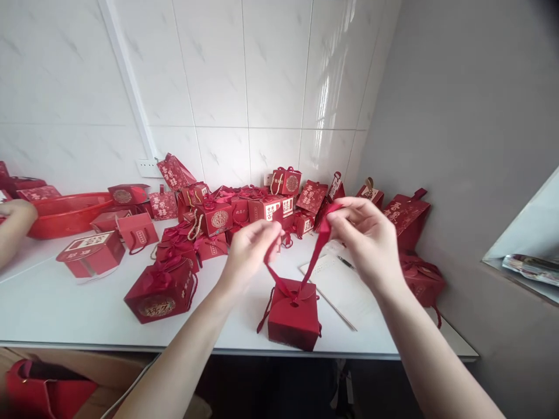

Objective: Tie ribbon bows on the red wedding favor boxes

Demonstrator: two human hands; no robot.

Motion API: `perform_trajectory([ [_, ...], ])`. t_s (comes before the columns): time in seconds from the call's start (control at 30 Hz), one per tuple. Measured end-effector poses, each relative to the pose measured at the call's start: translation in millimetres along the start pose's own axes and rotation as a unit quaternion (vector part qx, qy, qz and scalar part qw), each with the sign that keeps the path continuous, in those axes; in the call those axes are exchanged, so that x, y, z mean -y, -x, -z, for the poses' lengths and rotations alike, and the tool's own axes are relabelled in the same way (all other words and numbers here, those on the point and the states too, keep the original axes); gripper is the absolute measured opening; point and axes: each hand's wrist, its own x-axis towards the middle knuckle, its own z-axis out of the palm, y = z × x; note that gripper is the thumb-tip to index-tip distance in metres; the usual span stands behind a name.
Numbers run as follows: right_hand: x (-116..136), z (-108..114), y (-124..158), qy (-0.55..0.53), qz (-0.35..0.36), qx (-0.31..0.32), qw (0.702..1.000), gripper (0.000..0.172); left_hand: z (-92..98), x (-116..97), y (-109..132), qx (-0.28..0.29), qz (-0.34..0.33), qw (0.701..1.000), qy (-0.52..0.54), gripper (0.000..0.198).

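Observation:
A small plain red gift box (293,317) stands near the front edge of the white table (65,302). Two red ribbon ends (312,262) rise from its top. My left hand (248,247) is closed in a pinch on the left ribbon end above the box. My right hand (369,235) is closed on the right ribbon end, held a little higher and to the right. Both ribbon ends are pulled taut upward from the box lid.
Several red gift boxes (161,291) with gold print crowd the table's back and left. A red basin (65,212) sits at far left, next to another person's hand (15,221). An open notebook (340,285) with a pen (347,263) lies right of the box. A grey wall closes the right side.

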Motion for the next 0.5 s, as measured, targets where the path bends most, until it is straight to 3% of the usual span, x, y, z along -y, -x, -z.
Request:
perform_trajectory([
  [0.1,-10.3,27.4,8.3,0.013,-0.034,-0.039,0.999,0.031,25.9,10.5,11.3,-0.041,0.023,0.998,-0.048,0.040],
  [0.2,-19.3,47.0,24.9,0.052,-0.110,-0.016,0.993,0.031,45.7,23.7,27.1,-0.063,0.023,0.975,-0.210,0.041],
  [0.27,-23.7,50.2,38.1,0.115,-0.182,0.066,0.974,0.038,49.5,30.8,38.0,-0.019,0.018,0.943,-0.331,0.032],
  [0.33,-28.4,46.8,50.4,0.208,-0.242,0.181,0.930,0.042,46.6,35.8,47.4,0.061,0.022,0.908,-0.415,0.024],
  [0.4,-35.1,40.8,60.7,0.287,-0.252,0.277,0.882,0.043,41.2,39.3,54.0,0.123,0.054,0.880,-0.456,0.024],
  [0.5,-49.6,34.8,71.2,0.334,-0.230,0.334,0.851,0.046,36.9,44.4,59.0,0.150,0.143,0.868,-0.451,0.032],
])
